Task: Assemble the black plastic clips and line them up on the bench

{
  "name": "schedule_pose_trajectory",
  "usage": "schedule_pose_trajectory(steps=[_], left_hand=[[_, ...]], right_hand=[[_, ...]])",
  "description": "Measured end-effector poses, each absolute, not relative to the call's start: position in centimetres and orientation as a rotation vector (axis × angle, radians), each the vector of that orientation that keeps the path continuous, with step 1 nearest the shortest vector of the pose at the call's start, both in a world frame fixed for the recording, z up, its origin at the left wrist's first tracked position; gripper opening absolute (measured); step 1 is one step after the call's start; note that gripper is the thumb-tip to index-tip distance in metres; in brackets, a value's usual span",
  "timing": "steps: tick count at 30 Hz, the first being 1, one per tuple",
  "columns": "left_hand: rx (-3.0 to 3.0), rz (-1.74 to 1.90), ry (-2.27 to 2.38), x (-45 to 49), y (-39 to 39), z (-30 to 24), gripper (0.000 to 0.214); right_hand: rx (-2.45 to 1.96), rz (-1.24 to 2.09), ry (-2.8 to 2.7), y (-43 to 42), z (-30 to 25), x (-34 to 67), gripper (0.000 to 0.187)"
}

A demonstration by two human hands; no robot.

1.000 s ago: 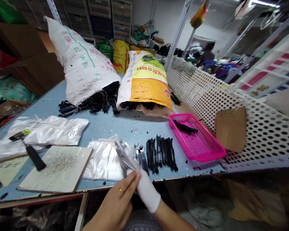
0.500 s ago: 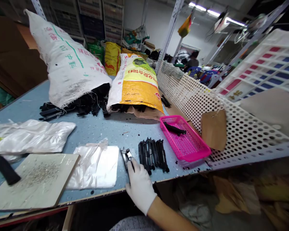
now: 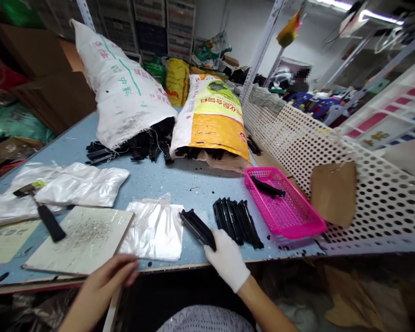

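My right hand (image 3: 226, 260), in a white glove, is closed around the near end of a long black plastic part (image 3: 197, 227). The far end of this part tilts up to the left, beside a stack of clear plastic bags (image 3: 155, 230). My left hand (image 3: 115, 272) is bare and slightly blurred at the table's front edge. Its fingers are loosely bent, with nothing visible in them. To the right of the held part, several similar black parts (image 3: 237, 221) lie side by side in a row.
A pink basket (image 3: 288, 226) with one black part stands at the right, against a white perforated panel (image 3: 376, 184). At the left are a board (image 3: 86, 230), a black-handled hammer (image 3: 50, 221) and more plastic bags (image 3: 90, 184). A white sack (image 3: 124, 92) and a yellow sack (image 3: 214, 124) spill black parts.
My right hand has the black part turned and raised toward the left, off its earlier place beside the row. My left hand has come into view. The view has swung left.
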State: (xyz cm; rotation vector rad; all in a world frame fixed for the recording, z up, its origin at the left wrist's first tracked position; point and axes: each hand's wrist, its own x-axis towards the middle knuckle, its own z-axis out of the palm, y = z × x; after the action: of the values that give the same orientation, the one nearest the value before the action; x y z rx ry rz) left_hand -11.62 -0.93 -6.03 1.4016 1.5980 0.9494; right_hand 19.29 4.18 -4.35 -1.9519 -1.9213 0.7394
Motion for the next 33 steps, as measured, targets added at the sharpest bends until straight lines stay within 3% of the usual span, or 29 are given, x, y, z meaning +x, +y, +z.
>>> schedule_pose_trajectory(steps=[7, 17, 27, 33], left_hand=[[1.754, 0.895, 1.718, -2.3, 7.7, -8.9, 0.021], [1.543, 0.967, 1.623, -5.8, 8.6, -10.5, 0.025], [1.605, 1.026, 1.610, -6.0, 8.3, -11.0, 0.013], [1.816, 1.102, 1.598, -6.0, 7.4, -10.5, 0.037]], right_hand=[[-1.435, 1.657, -1.073, 3.2, -3.0, 22.0, 0.033], [-0.980, 2.319, -0.262, 2.9, -4.9, 18.5, 0.047], [-0.677, 2.555, 0.002, 3.1, -6.5, 19.5, 0.051], [-0.686, 2.601, 0.162, 3.3, -7.6, 18.8, 0.051]])
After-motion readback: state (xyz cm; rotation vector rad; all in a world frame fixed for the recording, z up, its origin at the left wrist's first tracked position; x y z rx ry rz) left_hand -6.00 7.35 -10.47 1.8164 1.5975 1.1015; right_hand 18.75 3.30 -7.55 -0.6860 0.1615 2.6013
